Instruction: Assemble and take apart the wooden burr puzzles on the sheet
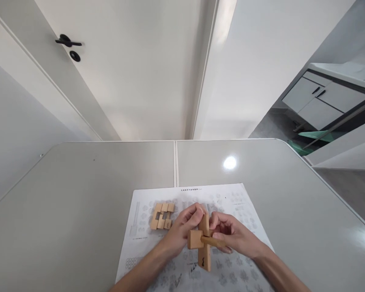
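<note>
Between my two hands, above a printed sheet [130,247], is a wooden burr puzzle [204,259] of crossing notched sticks, with a dark mark on its lower stick. My left hand [185,225] grips the top of the upright stick from the left, thumb and fingers closed. My right hand [231,234] pinches the stick that points right, its thumb along one side. The fingers hide part of the joint. Left of my left hand, a second interlocked wooden puzzle [162,219] lies on the sheet, apart from both hands.
The sheet carries rows of small puzzle drawings and lies on a grey glossy table [79,211] with a seam down its middle. Behind the table's far edge stands a white door [134,73] with a black handle [68,41]. A white cabinet [322,97] is at far right.
</note>
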`<state>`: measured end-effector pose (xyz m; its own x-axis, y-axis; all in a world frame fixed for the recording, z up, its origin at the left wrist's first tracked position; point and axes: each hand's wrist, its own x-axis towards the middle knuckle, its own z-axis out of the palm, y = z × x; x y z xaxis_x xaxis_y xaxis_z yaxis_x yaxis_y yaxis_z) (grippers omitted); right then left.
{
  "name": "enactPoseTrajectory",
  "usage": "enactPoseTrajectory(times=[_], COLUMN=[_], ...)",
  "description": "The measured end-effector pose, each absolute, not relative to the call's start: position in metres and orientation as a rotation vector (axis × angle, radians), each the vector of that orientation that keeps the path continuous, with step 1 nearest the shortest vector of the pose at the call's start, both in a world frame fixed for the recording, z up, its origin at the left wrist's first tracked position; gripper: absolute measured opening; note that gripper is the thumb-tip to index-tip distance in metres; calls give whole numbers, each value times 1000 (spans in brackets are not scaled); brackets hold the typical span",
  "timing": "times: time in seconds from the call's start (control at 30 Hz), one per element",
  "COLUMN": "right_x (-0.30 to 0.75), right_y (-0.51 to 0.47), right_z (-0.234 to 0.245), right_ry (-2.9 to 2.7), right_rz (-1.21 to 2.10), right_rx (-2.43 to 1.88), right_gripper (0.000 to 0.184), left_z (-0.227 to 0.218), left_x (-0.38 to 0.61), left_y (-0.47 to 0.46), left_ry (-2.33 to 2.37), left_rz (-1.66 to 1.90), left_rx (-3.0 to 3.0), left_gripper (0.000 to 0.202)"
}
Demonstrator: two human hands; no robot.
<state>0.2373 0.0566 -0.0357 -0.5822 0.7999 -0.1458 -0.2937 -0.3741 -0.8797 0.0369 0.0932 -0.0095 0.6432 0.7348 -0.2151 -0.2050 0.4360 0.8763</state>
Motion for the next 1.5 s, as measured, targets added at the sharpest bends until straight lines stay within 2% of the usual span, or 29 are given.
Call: enactPoseTrajectory(times=[0.33, 0.5, 0.63, 0.8, 1.07, 1.5], right_x=[242, 246, 255, 266, 264, 254], right_y=[56, 55, 58, 71, 76, 77], right_z=[-36, -33, -34, -27, -33, -37], right_ry=[-1122, -1004, -707, -529, -341, -208], right_rz=[2111, 2183, 1944, 1655, 1537, 1460], right_rx=[-742, -724, -802, -936, -983, -984], right_gripper=[27, 31, 36, 39, 31, 31], left_z=[-8, -14, -23, -22, -19, -19], left_x=[39, 40, 44, 46, 45, 47], left_y=[96, 96, 96, 98, 97, 94], left_ry=[597, 647, 626, 618, 644, 643], left_rz=[621, 654, 774, 776, 760, 732], left_rx=[864, 814, 671, 646, 673, 797], left_gripper=[47, 44, 37, 39, 35, 25])
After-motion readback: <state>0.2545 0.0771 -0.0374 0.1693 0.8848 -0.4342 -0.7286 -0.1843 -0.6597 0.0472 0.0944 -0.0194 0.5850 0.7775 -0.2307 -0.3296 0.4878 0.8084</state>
